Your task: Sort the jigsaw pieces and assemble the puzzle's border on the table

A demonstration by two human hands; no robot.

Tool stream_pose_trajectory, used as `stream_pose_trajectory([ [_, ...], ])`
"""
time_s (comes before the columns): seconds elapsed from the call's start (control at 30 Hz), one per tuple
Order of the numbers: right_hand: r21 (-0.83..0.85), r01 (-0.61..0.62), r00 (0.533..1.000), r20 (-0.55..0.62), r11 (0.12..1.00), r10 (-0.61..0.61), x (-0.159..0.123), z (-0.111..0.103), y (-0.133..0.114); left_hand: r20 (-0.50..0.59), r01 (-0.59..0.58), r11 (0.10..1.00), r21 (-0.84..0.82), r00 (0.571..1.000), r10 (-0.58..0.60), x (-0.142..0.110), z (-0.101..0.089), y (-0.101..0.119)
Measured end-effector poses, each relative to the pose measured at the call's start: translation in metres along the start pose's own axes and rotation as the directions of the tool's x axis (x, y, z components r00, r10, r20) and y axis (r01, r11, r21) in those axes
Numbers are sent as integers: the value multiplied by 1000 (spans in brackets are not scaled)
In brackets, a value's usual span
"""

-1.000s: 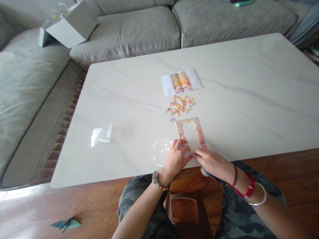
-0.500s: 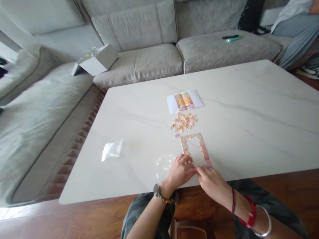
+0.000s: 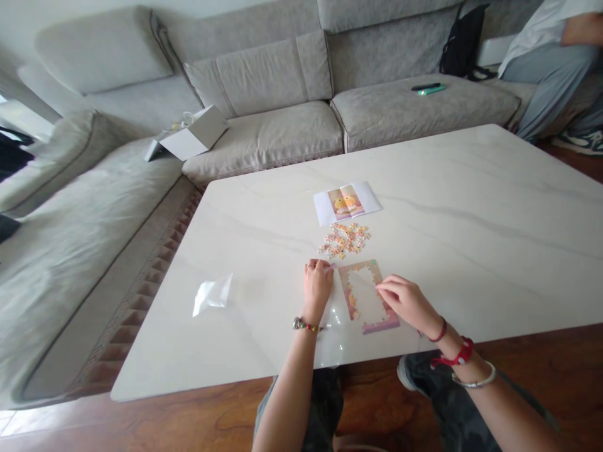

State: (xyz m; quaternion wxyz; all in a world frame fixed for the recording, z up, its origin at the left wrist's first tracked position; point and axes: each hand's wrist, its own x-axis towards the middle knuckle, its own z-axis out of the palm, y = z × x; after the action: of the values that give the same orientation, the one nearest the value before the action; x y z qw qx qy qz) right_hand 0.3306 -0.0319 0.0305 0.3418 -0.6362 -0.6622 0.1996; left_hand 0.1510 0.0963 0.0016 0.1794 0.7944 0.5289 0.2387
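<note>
A rectangular border of joined jigsaw puzzle pieces [image 3: 390, 322] lies on the white table, its middle unfilled and a gap at its lower left. Just left of its upper corner, my left hand [image 3: 318, 285] has its fingertips closed on a small purple puzzle piece [image 3: 332, 266], partly covered by the fingers. My right hand [image 3: 406, 302] is over the border's right side with thumb and fingers pinched together. What sits in that pinch, if anything, is too small to make out. Loose puzzle pieces [image 3: 346, 240] form a pile above the border.
Beyond the pile lies a creased picture sheet [image 3: 346, 202] showing yellow figures. A clear plastic bag [image 3: 213, 295] rests on the left of the marble-patterned table [image 3: 264, 226]. A grey sofa [image 3: 264, 135] holds a white box [image 3: 195, 135]. Another person [image 3: 551, 56] sits at far right.
My hands have come apart from the border's lower edge. The left moved up and left to the purple piece; the right moved up to the border's right side. The view tilted up slightly.
</note>
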Motion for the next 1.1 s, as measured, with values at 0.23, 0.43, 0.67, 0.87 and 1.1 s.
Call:
stream_pose_trajectory([
  [0.23, 214, -97, 995, 27, 972, 93, -3, 6, -5, 267, 186, 896, -404, 961, -79, -30, -24, 15],
  [0.43, 492, -303, 936, 316, 816, 157, -5, 16, -23, 603, 435, 602, -670, 792, 99, -62, -32, 33],
  [0.67, 415, -462, 846, 473, 784, 248, -15, 25, -29, 607, 421, 664, -618, 793, 62, -62, -32, 19],
  [0.87, 327, -430, 887, 325, 842, 327, -19, 35, -29, 662, 366, 760, -537, 741, 111, -64, -38, 14],
  [1.1, 508, -571, 820, 395, 644, 415, -19, 39, -27, 317, -58, 909, -413, 926, 203, -57, -40, 16],
])
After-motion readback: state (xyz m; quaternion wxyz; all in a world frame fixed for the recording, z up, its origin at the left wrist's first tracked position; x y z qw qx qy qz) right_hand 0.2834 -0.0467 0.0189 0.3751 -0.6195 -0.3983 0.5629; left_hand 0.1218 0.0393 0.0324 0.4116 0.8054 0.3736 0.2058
